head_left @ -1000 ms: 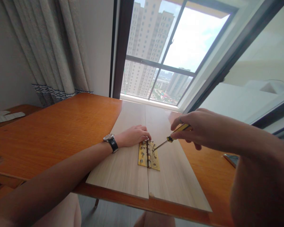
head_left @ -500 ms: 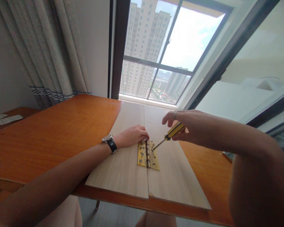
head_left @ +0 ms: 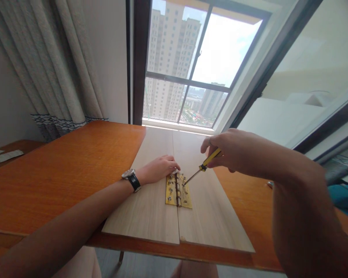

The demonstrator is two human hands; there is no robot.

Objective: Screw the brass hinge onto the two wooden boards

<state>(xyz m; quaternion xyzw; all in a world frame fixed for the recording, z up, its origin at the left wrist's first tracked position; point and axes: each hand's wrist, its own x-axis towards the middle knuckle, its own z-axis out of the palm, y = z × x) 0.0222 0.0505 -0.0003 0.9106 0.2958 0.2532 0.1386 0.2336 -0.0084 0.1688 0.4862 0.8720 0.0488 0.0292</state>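
Note:
A brass-coloured hinge (head_left: 171, 193) lies unfolded across the seam between two pale wooden boards (head_left: 208, 220). Several screws stick up from its left leaf, and its right leaf looks dark and scratched. My left hand (head_left: 159, 169), with a watch at the wrist, rests on the left board, its curled fingertips holding the hinge's far end. Gripped by its handle in my right hand (head_left: 224, 150) is a yellow-and-black screwdriver (head_left: 202, 168). The tool slants down to the left, its tip at the right leaf. Whether the tip sits in a screw head is too small to tell.
An orange-brown wooden table (head_left: 84, 166) bears the boards, which reach its near edge. Beyond it are a window (head_left: 188, 81) and, to the left, a grey curtain (head_left: 60, 65). A teal item (head_left: 343, 199) lies at the far right.
The view has shifted slightly, moving the scene left. My right hand has turned a little around the screwdriver handle, with the tip still at the right leaf. My left hand stays at the hinge.

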